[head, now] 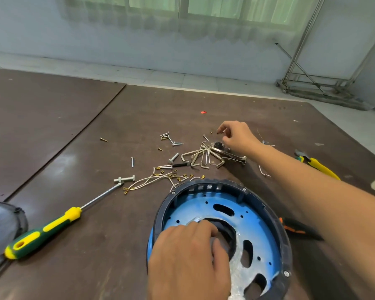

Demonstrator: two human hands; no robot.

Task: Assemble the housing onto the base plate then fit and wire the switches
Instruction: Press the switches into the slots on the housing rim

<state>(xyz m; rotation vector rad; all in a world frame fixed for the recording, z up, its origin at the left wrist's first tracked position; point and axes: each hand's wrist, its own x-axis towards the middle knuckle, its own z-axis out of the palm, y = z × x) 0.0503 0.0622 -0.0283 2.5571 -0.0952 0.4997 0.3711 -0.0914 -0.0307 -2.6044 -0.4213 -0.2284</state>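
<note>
A round blue base plate [256,226] sits inside a dark ring housing [217,182] near the table's front edge. My left hand [186,258] rests on the plate, its fingers curled into the central hole. My right hand [236,137] reaches to the far side and pinches a small brass screw [217,132] just above the tabletop. White wires with brass terminals [160,178] lie just beyond the housing. No switch is plain to see.
Loose screws and bolts [173,144] and a hex key set [204,156] lie scattered mid-table. A green-yellow screwdriver [46,230] lies at left, a grey round cover [0,221] at the left edge, yellow pliers [316,165] at right, an orange-black tool [297,229] beside the housing.
</note>
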